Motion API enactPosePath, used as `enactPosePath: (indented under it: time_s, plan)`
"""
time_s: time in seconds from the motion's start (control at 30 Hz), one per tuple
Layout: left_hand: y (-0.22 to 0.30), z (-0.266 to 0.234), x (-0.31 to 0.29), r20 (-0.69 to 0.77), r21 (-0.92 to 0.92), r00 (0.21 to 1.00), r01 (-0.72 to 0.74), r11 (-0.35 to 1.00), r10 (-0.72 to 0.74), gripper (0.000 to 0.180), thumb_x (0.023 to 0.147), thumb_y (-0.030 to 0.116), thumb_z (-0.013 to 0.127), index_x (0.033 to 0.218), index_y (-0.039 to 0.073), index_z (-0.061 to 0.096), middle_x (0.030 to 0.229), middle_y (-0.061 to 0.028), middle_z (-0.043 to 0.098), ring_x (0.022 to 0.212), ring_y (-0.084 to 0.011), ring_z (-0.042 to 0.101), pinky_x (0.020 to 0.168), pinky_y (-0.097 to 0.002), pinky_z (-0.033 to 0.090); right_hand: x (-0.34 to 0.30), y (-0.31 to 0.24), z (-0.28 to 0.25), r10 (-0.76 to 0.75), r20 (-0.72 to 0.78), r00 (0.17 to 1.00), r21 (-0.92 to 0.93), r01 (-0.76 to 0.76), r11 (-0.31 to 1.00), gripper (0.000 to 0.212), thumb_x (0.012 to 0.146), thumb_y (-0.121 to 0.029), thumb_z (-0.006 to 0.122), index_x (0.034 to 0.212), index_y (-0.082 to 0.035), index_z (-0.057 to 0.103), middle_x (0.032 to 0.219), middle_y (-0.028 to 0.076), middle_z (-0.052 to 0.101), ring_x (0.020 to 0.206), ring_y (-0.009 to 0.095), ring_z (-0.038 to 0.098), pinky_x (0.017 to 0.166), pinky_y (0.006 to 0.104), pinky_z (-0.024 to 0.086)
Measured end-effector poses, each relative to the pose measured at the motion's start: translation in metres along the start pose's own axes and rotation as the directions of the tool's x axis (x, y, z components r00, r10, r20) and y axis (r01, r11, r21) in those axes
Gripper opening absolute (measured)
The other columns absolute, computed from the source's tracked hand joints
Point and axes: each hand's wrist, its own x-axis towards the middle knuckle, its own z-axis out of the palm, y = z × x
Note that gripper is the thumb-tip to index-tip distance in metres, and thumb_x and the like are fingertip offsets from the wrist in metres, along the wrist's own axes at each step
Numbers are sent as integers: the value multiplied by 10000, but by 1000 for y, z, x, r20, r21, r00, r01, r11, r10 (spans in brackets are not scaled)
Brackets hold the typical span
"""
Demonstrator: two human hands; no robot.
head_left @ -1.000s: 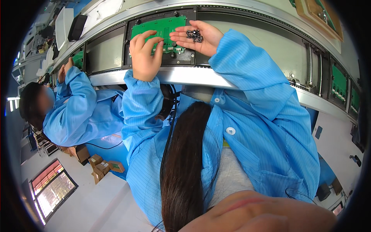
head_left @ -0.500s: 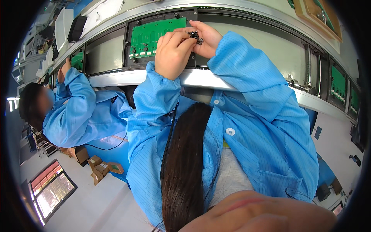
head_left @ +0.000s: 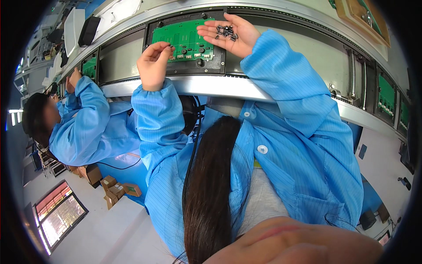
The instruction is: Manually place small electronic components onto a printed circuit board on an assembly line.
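My left hand (head_left: 154,63) is closed in a pinch at the lower left edge of a green circuit board (head_left: 178,36), with a small dark part at its fingertips, mostly hidden. My right hand (head_left: 235,35) is palm up over the board's right end, fingers stretched out. On it lies a loose heap of small black electronic components (head_left: 227,31) with metal leads. The board sits in a black carrier frame (head_left: 189,70). Along its near edge are white connectors (head_left: 188,56) and round black parts (head_left: 201,50).
The carrier rides on a conveyor with a metal front rail (head_left: 206,82). Other boards sit farther along, left (head_left: 90,67) and right (head_left: 386,94). A co-worker in a blue coat (head_left: 83,132) works at the left. A wooden tray (head_left: 362,17) stands at the upper right.
My left hand has moved left, away from the right palm, to the board's left side. My right hand has spread flat, showing the components. The carrier has shifted slightly right.
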Motion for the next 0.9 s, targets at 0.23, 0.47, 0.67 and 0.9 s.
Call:
enactPosePath:
  time_s: [0.23,0.47,0.67,0.9]
  plan:
    - [-11,-8,1,36,62,994,105,993,-107,97,775,-18,600,864,-29,637,752,-100,644,676,-143,606,591,-208,475,0,-2,-1,-51,-1,999,5,51,999,486,939,-237,263,1187,168,365,1238,343,392,1186,395,411,1053,416,308]
    - [-22,-12,13,210,725,972,-229,650,107,80,751,35,627,812,45,677,846,-59,628,774,-196,571,693,-268,467,0,-1,-3,-57,24,998,-9,58,998,486,942,-238,255,1190,167,363,1248,343,380,1197,394,399,1056,415,303]
    - [-26,-13,20,377,807,901,-434,401,216,91,721,72,645,797,88,691,909,-44,593,863,-240,511,782,-316,437,2,-1,-6,-68,25,997,-21,68,997,469,941,-228,242,1158,165,381,1195,340,432,1145,395,454,1013,422,361]
    - [-23,-11,22,401,827,890,-453,334,217,93,717,70,644,793,93,691,910,-39,591,874,-239,506,785,-315,437,1,0,-6,-73,26,997,-41,74,996,461,942,-231,233,1138,151,402,1166,332,469,1110,383,495,986,417,391]
